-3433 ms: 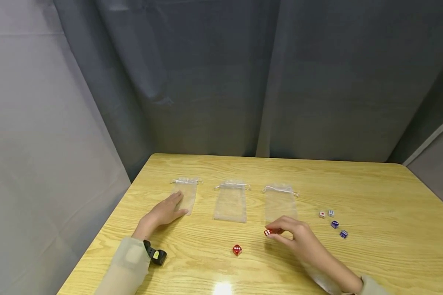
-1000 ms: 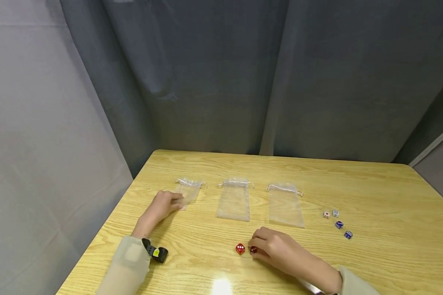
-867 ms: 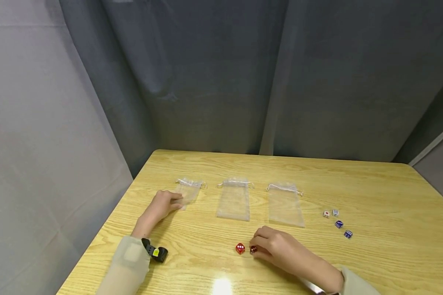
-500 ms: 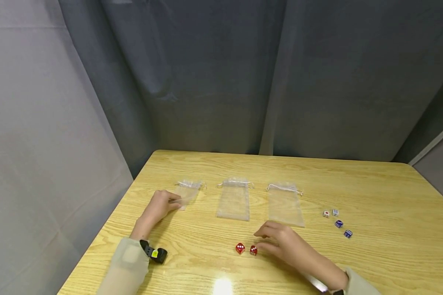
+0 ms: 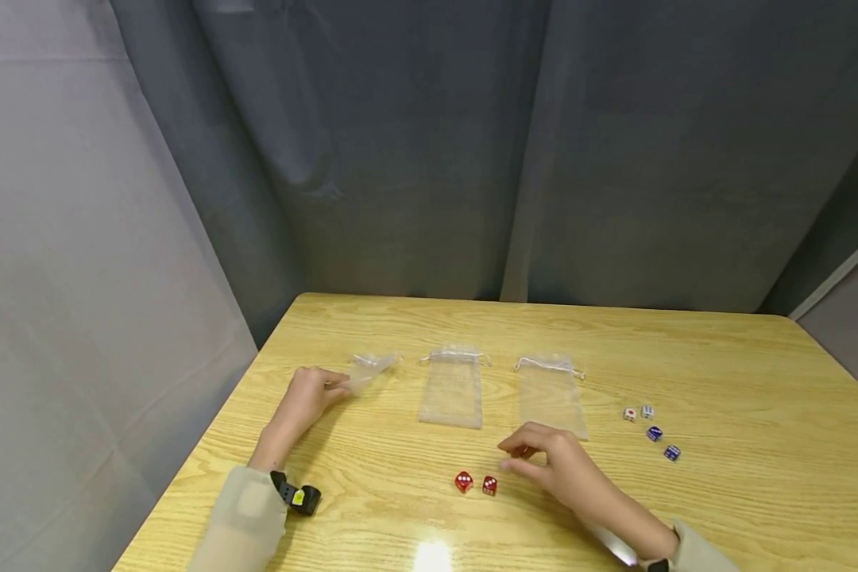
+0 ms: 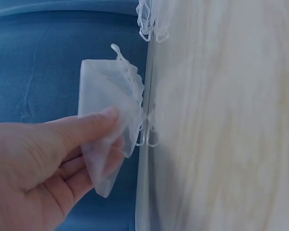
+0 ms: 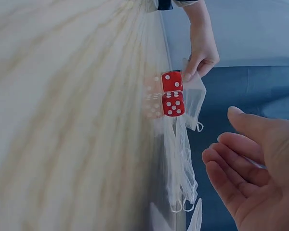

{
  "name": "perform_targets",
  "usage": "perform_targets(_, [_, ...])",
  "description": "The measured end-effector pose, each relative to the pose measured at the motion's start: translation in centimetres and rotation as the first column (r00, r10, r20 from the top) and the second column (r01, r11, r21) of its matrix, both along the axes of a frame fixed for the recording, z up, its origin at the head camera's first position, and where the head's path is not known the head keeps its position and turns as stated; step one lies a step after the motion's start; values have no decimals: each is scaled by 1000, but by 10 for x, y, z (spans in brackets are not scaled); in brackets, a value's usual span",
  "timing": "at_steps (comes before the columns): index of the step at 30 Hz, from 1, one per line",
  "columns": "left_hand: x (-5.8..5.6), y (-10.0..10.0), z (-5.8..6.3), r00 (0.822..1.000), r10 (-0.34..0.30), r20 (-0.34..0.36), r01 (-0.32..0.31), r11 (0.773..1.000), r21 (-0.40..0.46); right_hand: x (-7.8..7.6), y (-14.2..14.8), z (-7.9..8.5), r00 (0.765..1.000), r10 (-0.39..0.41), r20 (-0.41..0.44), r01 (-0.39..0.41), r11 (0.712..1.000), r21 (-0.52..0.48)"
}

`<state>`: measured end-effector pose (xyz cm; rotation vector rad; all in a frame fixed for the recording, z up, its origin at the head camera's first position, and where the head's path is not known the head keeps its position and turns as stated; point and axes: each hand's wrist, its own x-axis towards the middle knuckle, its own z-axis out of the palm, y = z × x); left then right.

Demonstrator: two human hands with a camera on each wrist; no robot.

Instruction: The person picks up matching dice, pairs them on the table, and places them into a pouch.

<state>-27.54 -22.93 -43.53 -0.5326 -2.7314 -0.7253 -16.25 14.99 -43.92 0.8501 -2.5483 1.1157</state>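
My left hand [image 5: 309, 395] pinches a sheer white drawstring pouch [image 6: 103, 91] between thumb and fingers. The pouch is lifted at an angle, its corded mouth pointing away from the hand. Two red dice lie side by side near the front middle of the table: a left red die [image 5: 463, 481] and a right red die [image 5: 489, 485]. Just right of them, over the table, is my right hand [image 5: 561, 473]. Its fingers are loosely bent, and the right wrist view shows nothing between the thumb and fingers.
A middle pouch [image 5: 452, 389] and a right pouch [image 5: 552, 397] lie flat on the wooden table [image 5: 722, 373]. Farther right are two white dice [image 5: 630, 415] and two blue dice [image 5: 655, 434]. A dark curtain [image 5: 415, 159] hangs behind the table's far edge.
My right hand brought a red die beside the other one, released it, and drew back up and right. My left hand went from lying on the left pouch to pinching and lifting it.
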Motion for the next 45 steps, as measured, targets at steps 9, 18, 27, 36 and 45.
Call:
perform_targets(9, [3, 5, 6, 999, -8, -42, 8, 1000, 12, -3, 4, 4, 924, -80, 374, 136, 983, -125])
perform_targets(18, [7, 17, 13, 992, -8, -127, 14, 999, 45, -7, 5, 6, 854, -95, 511, 204, 966, -161])
perform_targets(27, [10, 28, 16, 960, -58, -275, 70, 997, 32, -8, 4, 6, 785, -27, 619, 247, 930, -273])
perform_targets(36, [14, 43, 20, 942, -88, -323, 95, 996, 4, -10, 0, 4, 746, -15, 666, 287, 909, -301])
perform_targets(45, [19, 59, 23, 932, -138, -335, 138, 990, -25, -13, -5, 4, 728, 24, 685, 295, 891, -344])
